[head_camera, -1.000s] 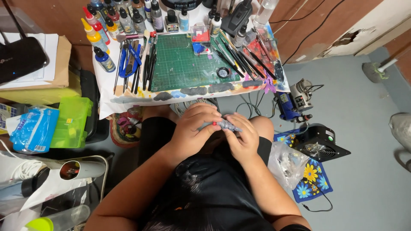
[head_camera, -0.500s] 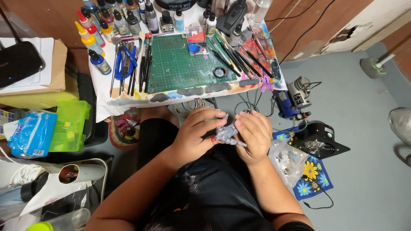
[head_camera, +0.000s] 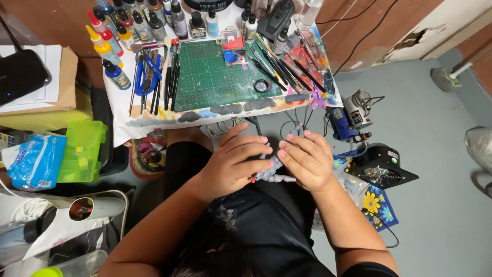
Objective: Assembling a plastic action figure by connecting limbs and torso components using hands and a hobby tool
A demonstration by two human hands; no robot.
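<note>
Left hand [head_camera: 233, 164] curling over a small grey figure [head_camera: 274, 172], fingers closed on its upper part, pressing it down against the lap. Right hand [head_camera: 306, 160] closing on the same figure from the other side, fingertips meeting it near the middle, probably for steadying it while working on it. Figure sitting between both hands, above the black clothing, below the edge of the surface [head_camera: 154, 120]; mostly hidden, looking like matte grey plastic with bumpy, rounded shapes and one small red tip at the low end.

Going from left to right around it: lying at far left on cardboard, a black flat device [head_camera: 20, 77]. Resting below it, a soft blue plastic pack [head_camera: 36, 161], and touching it a bright green translucent box [head_camera: 82, 151] with compartments. Standing at the back left of the surface, paint bottles [head_camera: 120, 36] with coloured caps, kept in rows, likely for easy reaching. Lying beside them, blue-handled pliers [head_camera: 146, 72] and thin dark brushes [head_camera: 166, 77]. Covering the middle, a green cutting mat [head_camera: 215, 77] with a grid, stained by paint. Lying to its right, more brushes [head_camera: 279, 64] fanned out. Sitting on the grey floor at right, a small blue compressor [head_camera: 348, 120] and a black fan [head_camera: 382, 172] with a round grille.
</note>
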